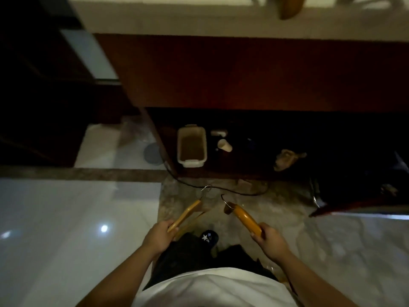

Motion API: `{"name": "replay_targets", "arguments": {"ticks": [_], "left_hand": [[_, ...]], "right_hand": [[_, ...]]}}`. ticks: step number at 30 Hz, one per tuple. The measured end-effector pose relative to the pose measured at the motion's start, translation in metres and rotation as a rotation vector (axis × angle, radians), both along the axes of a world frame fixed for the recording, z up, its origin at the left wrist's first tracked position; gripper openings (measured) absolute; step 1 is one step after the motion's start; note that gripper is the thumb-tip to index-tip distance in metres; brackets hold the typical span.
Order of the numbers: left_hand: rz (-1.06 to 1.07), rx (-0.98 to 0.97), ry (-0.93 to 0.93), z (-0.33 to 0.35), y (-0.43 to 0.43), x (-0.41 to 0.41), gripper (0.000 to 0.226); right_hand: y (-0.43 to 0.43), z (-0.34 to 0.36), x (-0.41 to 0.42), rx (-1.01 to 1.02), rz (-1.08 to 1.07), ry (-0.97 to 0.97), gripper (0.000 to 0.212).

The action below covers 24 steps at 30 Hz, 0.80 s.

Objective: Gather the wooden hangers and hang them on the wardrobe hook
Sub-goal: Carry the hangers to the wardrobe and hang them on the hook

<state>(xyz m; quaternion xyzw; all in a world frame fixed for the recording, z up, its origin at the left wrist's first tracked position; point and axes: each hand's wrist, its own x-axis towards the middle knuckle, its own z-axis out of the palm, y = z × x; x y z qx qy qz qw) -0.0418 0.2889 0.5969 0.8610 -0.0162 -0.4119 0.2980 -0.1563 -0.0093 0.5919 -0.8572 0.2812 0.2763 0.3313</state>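
My left hand (159, 237) grips the end of a slim wooden hanger (185, 214), whose metal hook (206, 188) points away from me over the floor. A thicker wooden hanger (247, 219) is held at its end by my right hand (270, 240); its metal hook (224, 199) also points forward. Both hangers are raised in front of my body, a short gap between them. Another wooden hanger (290, 6) lies on the pale surface at the top edge of the view. No wardrobe hook is visible.
A dark red wooden cabinet (243, 74) stands ahead, open underneath. On its low shelf sit a white plastic tub (192, 146), a tipped paper cup (224, 145) and a brown object (287, 159). A black cable (221, 190) runs across the marble floor. Glossy white tiles lie left.
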Motion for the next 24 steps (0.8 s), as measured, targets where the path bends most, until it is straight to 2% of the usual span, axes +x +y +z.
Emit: {"name": "replay_targets", "arguments": {"ticks": [8, 12, 18, 21, 24], "left_hand": [[0.466, 0.034, -0.040, 0.008, 0.046, -0.106, 0.016], [0.707, 0.002, -0.049, 0.018, 0.050, -0.164, 0.017], [1.027, 0.001, 0.081, 0.016, 0.067, -0.234, 0.015], [1.208, -0.047, 0.084, 0.025, 0.068, -0.253, 0.020], [1.263, -0.010, 0.022, 0.028, 0.079, -0.265, 0.021]], "right_hand": [[0.016, 0.009, 0.023, 0.032, 0.376, -0.008, 0.026], [0.028, 0.005, 0.024, 0.021, 0.538, 0.023, 0.010], [0.055, -0.006, 0.026, -0.008, 0.742, 0.090, 0.015], [0.078, -0.010, 0.031, -0.008, 0.829, 0.124, 0.021], [0.110, -0.011, 0.039, -0.025, 0.910, 0.153, 0.022]]}}
